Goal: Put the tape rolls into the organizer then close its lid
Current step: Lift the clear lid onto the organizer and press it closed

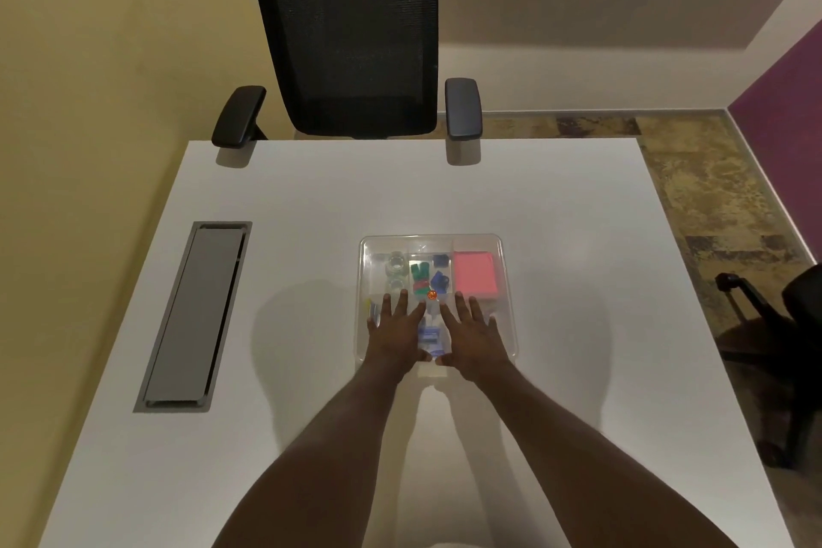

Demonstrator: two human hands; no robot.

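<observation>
A clear plastic organizer (505,263) sits on the white table, its transparent lid lying down over it. Through the lid I see clear tape rolls (395,266) in the far left compartment, green and blue pieces (420,276) in the middle, and a pink pad (474,274) at the right. My left hand (396,331) lies flat on the near left part of the lid, fingers spread. My right hand (473,336) lies flat on the near right part. Small blue items (429,336) show between the hands.
A grey cable hatch (191,316) is set into the table at the left. A black mesh chair (351,31) stands at the far edge. Another dark chair (791,325) is beside the table's right edge.
</observation>
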